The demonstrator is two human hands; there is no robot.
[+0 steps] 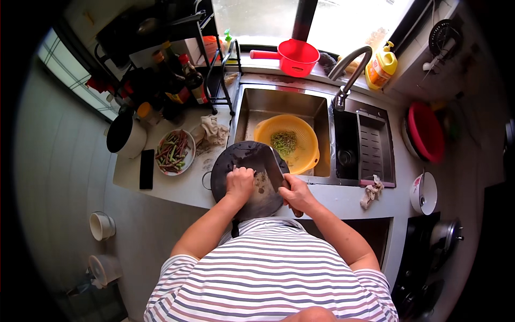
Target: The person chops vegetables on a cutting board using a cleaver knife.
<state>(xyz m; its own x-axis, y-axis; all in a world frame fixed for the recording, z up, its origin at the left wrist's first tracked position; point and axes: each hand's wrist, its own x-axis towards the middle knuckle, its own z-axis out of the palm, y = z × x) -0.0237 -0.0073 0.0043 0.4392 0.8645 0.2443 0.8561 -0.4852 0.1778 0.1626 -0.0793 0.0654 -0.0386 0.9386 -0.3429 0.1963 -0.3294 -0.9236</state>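
My right hand [297,194] is closed around the wooden handle of a kitchen cleaver [275,163], its blade over the right part of a round dark cutting board [223,161]. On the board, left of the blade, rests my left hand [240,184] with curled fingers; a small piece of something shows at its fingertips, but whether it is gripped is unclear. Beyond the board, a yellow plastic colander [307,141] holds cut green pieces [284,143] in the steel sink [277,96]. To the left, a white plate [189,159] carries reddish and green bean pods [172,153].
A black phone [147,169], a lidded pot [128,135], sauce bottles [194,80] and a crumpled cloth [212,131] lie or stand left. Behind the sink are a red dipper [298,58], a curved faucet [362,52] and a yellow bottle [380,68]. A bowl [423,193] stands right.
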